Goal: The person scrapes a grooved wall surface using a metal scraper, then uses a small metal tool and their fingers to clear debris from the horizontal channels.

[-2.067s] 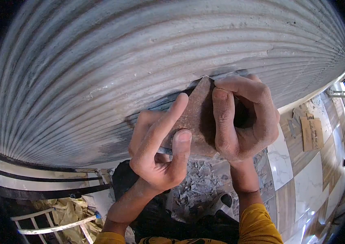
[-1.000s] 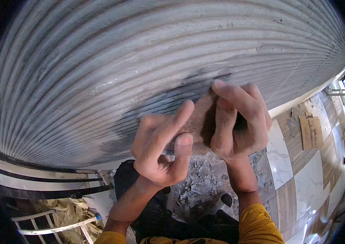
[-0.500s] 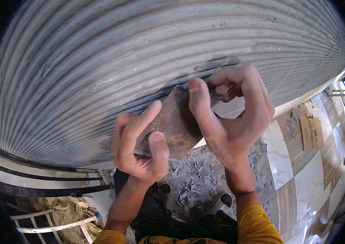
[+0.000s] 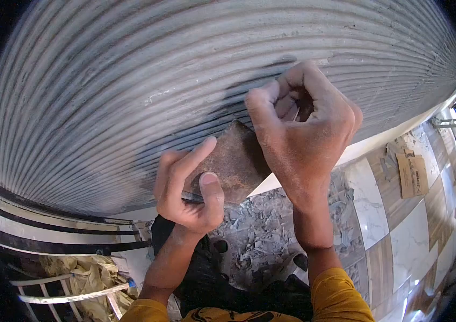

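Observation:
A flat, rust-brown metal scraper plate [image 4: 233, 161] is held in my left hand [image 4: 190, 188], thumb on its near face and index finger stretched along it. One corner of the plate points up toward the grey ridged wall [image 4: 185, 70]. My right hand [image 4: 308, 123] is closed in a pinch close to the ridges, above and right of the plate. Its thumb and index tips meet, and the other fingers curl into the palm. Whatever sits between those fingertips is hidden.
Grey flakes and debris [image 4: 265, 231] litter the floor beneath my hands, around my shoes. A flattened cardboard piece [image 4: 412, 176] lies on the patterned tiles to the right. At lower left stand a white-barred frame [image 4: 72, 299] and crumpled yellowish sheeting [image 4: 91, 273].
My right hand has risen a little and turned, its thumb and index finger coming together. My left hand and the scraper plate have shifted only slightly.

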The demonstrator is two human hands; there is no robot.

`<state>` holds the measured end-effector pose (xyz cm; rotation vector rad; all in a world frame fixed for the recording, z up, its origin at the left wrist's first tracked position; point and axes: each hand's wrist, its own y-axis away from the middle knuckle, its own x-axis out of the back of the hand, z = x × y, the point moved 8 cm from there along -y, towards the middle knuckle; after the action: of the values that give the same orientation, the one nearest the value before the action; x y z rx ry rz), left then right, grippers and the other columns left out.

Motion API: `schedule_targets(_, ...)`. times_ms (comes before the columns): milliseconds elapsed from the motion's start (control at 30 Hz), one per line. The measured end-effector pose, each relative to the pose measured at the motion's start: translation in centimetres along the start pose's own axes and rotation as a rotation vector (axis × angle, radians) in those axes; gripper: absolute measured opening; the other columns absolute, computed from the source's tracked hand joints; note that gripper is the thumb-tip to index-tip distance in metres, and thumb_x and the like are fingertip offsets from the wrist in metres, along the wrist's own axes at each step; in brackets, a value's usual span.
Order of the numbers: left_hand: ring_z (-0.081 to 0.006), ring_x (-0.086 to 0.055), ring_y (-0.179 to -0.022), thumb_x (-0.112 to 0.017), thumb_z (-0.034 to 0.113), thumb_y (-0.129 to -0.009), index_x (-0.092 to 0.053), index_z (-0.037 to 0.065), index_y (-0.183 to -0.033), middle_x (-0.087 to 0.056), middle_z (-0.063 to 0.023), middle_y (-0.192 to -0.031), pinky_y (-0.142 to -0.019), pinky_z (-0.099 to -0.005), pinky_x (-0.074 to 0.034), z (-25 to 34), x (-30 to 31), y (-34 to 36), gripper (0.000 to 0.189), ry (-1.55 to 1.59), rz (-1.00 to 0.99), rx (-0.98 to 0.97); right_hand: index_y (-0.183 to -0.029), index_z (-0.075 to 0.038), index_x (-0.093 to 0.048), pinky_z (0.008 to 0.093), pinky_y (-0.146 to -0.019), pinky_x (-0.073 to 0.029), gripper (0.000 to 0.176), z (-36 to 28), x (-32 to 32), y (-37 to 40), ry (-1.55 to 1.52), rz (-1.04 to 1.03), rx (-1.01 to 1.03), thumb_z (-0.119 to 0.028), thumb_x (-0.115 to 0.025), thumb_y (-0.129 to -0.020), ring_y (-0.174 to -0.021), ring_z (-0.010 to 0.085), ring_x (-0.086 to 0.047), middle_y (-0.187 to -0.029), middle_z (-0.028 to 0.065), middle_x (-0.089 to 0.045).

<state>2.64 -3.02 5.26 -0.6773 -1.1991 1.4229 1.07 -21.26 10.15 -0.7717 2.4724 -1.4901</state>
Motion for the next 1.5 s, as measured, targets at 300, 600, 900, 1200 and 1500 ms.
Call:
schedule_targets(300, -0.0184, -0.050, -0.076, -0.056, 0.017, -0.081, -0.064, -0.010, -0.109, -0.054, -0.0108, -0.086, -0.067, -0.0301, -0.041, -0.4, 0.8, 0.4, 0.039, 0.015, -0.045, 0.093, -0.064, -0.004, -0.054, 0.0170, -0.051, -0.037, 0.012, 3.0, 3.1, 2.2, -0.058, 0.118, -0.193, 0.000, -0.062, -0.073, -0.054, 0.0034, -0.046, -0.061, -0.0035, -0.051)
schedule_targets(600, -0.0201, -0.051, -0.076, -0.055, 0.015, -0.081, -0.065, -0.009, -0.108, -0.056, -0.0120, -0.087, -0.068, -0.0310, -0.042, -0.5, 0.3, 0.3, 0.038, -0.005, -0.060, 0.066, -0.070, -0.003, -0.054, 0.0181, -0.051, -0.034, 0.018, 4.0, 3.1, 1.7, -0.118, 0.095, -0.221, -0.007, -0.069, -0.080, -0.058, 0.0036, -0.046, -0.063, -0.0026, -0.050)
schedule_targets(900, -0.0182, -0.054, -0.070, -0.057, 0.004, -0.073, -0.068, -0.005, -0.110, -0.059, -0.0093, -0.082, -0.062, -0.0296, -0.044, -0.2, -0.7, 0.4, 0.040, 0.013, -0.084, 0.017, -0.069, -0.003, -0.053, 0.0207, -0.047, -0.030, 0.023, 5.5, 6.2, 2.0, -0.133, 0.228, -0.159, -0.009, -0.067, -0.087, -0.051, 0.0048, -0.039, -0.060, -0.0034, -0.043)
schedule_targets(1200, -0.0194, -0.055, -0.071, -0.059, 0.002, -0.081, -0.067, -0.005, -0.112, -0.060, -0.0114, -0.084, -0.065, -0.0295, -0.045, 0.6, -3.5, -1.9, 0.033, 0.125, -0.102, 0.089, -0.095, 0.002, -0.060, 0.0295, -0.062, -0.047, 0.021, 3.4, 3.4, 2.9, -0.236, -0.100, -0.049, -0.012, -0.069, -0.082, -0.067, 0.0208, -0.058, -0.083, 0.0120, -0.060)
schedule_targets(1500, -0.0186, -0.056, -0.070, -0.061, 0.003, -0.082, -0.067, -0.005, -0.112, -0.060, -0.0110, -0.082, -0.064, -0.0293, -0.045, 0.8, -5.1, -2.3, 0.031, 0.103, -0.072, -0.017, -0.097, 0.000, -0.063, 0.0312, -0.061, -0.047, 0.016, 4.6, 0.7, 3.2, -0.389, 0.088, -0.020, 0.002, -0.065, -0.081, -0.065, 0.0230, -0.058, -0.079, 0.0126, -0.059)
